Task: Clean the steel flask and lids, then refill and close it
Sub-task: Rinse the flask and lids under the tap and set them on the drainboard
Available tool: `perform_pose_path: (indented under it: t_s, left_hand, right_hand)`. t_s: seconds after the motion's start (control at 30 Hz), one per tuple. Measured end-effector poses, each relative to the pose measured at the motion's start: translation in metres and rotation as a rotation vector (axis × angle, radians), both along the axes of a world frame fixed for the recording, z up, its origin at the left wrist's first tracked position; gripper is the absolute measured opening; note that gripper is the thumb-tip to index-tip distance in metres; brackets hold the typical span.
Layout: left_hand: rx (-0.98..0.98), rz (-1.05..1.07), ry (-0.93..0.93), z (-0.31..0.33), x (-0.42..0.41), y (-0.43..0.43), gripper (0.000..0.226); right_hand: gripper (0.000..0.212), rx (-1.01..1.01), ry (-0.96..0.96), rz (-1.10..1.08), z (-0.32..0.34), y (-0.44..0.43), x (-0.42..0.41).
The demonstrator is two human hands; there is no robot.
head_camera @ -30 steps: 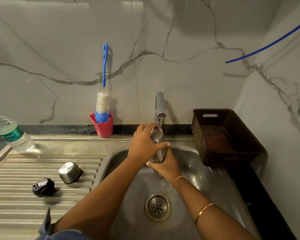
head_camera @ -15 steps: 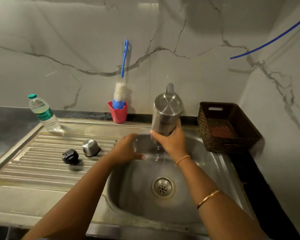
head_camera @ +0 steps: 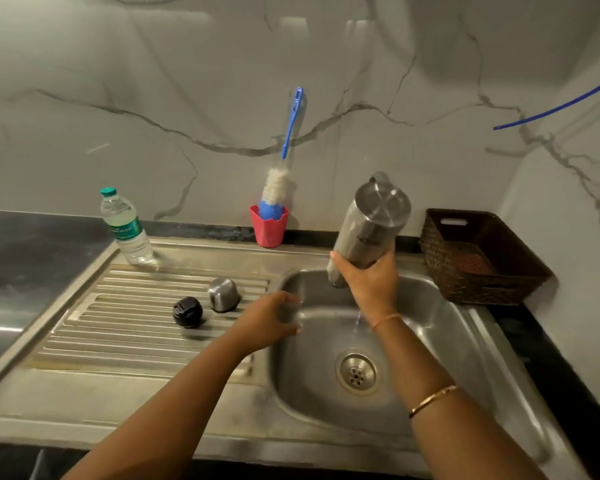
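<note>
While the fingers (head_camera: 383, 263) of the right hand (head_camera: 371, 284) are wrapped round the lower part of the cylindrical brushed-steel flask (head_camera: 368, 233), the flask is held inverted and tilted over the far edge of the stainless-steel sink basin (head_camera: 447, 341), its flat base turned up toward the camera and its mouth pointing down. A thin thread of water (head_camera: 358, 320) is seen falling below the wrist toward the round drain (head_camera: 357, 373). The left hand (head_camera: 269, 323) is kept loosely curled with nothing in it, poised over the near-left rim of the basin where it meets the ribbed steel draining board (head_camera: 118, 334). On the ribs of that board, just left of the empty hand, the small domed steel cap (head_camera: 223, 294) and the round black plastic stopper (head_camera: 187, 312) are set close beside each other. At the board's far-left corner a clear plastic water bottle with a green cap (head_camera: 125, 226) is stood upright. Along the far edge, a red plastic cup (head_camera: 269, 226) holding a blue-handled bottle brush (head_camera: 284, 161) is placed against the marble wall, and a dark brown woven basket (head_camera: 482, 258) is set at the basin's far-right corner.
</note>
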State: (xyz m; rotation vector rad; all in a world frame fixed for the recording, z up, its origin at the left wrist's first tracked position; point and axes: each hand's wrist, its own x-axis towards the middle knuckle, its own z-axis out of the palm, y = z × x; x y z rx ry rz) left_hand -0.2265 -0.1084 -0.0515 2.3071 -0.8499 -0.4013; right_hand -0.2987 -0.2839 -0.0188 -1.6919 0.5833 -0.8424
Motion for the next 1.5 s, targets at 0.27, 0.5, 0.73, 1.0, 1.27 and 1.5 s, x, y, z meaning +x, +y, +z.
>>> perform_pose_path:
  t_s: [0.27, 0.5, 0.73, 1.0, 1.27, 1.5]
  left_hand:
    - [-0.132, -0.031, 0.042, 0.0, 0.037, 0.081, 0.047]
    - [-0.306, -0.02, 0.322, -0.003, 0.038, 0.122, 0.065]
    - [-0.617, 0.149, 0.389, 0.007, 0.049, 0.167, 0.063]
    - [-0.571, 0.294, 0.152, 0.028, 0.091, 0.233, 0.059]
    - [-0.499, 0.274, 0.148, 0.038, 0.147, 0.247, 0.076]
    - [-0.564, 0.303, 0.204, 0.034, 0.178, 0.226, 0.064]
  right_hand:
    - [0.051, -0.023, 0.394, -0.108, -0.074, 0.063, -0.009]
    - [0.064, -0.373, 0.379, -0.046, -0.05, 0.135, 0.023]
    - [0.053, -0.263, 0.219, 0.158, -0.047, 0.241, 0.068]
    - [0.08, -0.089, 0.198, 0.588, -0.056, 0.281, 0.093]
    - [0.014, -0.042, 0.301, 0.179, -0.065, 0.228, 0.076]
    - [0.003, -0.071, 0.326, 0.001, -0.078, 0.187, 0.071]
